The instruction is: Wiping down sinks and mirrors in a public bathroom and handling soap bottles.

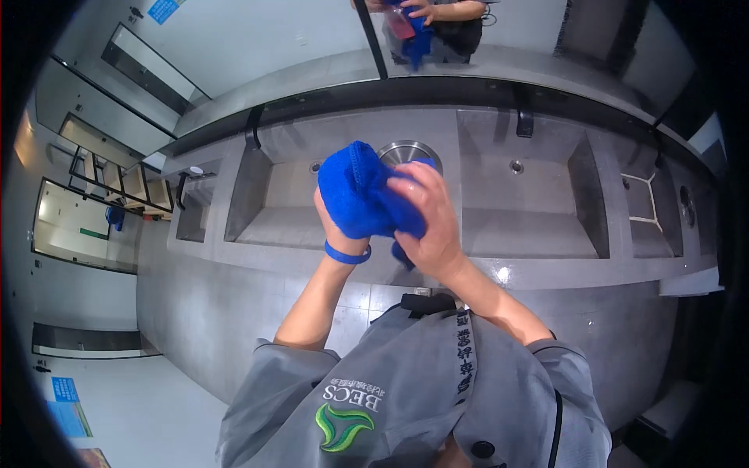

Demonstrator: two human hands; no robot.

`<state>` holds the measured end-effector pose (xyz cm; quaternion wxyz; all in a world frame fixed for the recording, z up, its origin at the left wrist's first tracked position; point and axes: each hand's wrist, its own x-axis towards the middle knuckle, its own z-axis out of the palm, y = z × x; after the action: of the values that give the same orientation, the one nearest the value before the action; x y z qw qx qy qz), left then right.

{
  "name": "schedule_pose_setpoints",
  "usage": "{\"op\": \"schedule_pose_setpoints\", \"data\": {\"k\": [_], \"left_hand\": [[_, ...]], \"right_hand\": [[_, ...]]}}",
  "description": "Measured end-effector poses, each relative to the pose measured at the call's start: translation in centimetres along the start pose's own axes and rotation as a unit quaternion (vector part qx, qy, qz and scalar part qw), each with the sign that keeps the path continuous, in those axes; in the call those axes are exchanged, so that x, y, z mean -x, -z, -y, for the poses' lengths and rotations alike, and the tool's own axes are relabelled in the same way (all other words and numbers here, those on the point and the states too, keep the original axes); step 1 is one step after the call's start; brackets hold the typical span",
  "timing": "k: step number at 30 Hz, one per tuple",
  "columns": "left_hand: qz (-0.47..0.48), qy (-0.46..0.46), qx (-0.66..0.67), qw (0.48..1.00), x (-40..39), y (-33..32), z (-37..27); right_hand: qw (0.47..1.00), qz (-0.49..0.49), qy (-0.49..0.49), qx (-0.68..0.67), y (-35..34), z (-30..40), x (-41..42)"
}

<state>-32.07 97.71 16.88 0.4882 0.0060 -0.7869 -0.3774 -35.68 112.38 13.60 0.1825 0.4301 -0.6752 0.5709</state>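
In front of me, above the washbasin counter, I hold a bunched blue cloth (357, 187) with a stitched edge. My left hand (330, 225), mostly hidden behind the cloth, grips it from the left; a blue band circles that wrist. The fingers of my right hand (433, 219) are curled around the cloth's right side, and a loose end hangs below. Reflected in the mirror, a reddish translucent object (399, 24) shows by the cloth and hands; its kind and which hand has it are unclear.
A grey counter (374, 266) holds a left basin (292, 193) and a right basin (515, 199). Between them is a round steel-rimmed opening (406, 151), partly covered by the cloth. Black faucets (525, 123) project from the back ledge. Further left stands a shelf (134, 181).
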Motion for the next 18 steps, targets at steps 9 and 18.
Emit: {"op": "schedule_pose_setpoints", "data": {"k": [9, 18], "left_hand": [[0.11, 0.1, 0.121, 0.982, -0.8, -1.1, -2.8], [0.188, 0.12, 0.309, 0.925, -4.3, -2.5, 0.1]], "right_hand": [[0.805, 0.251, -0.407, -0.351, 5.4, -3.8, -6.1], [0.448, 0.115, -0.514, -0.722, 5.3, -5.6, 1.7]]}}
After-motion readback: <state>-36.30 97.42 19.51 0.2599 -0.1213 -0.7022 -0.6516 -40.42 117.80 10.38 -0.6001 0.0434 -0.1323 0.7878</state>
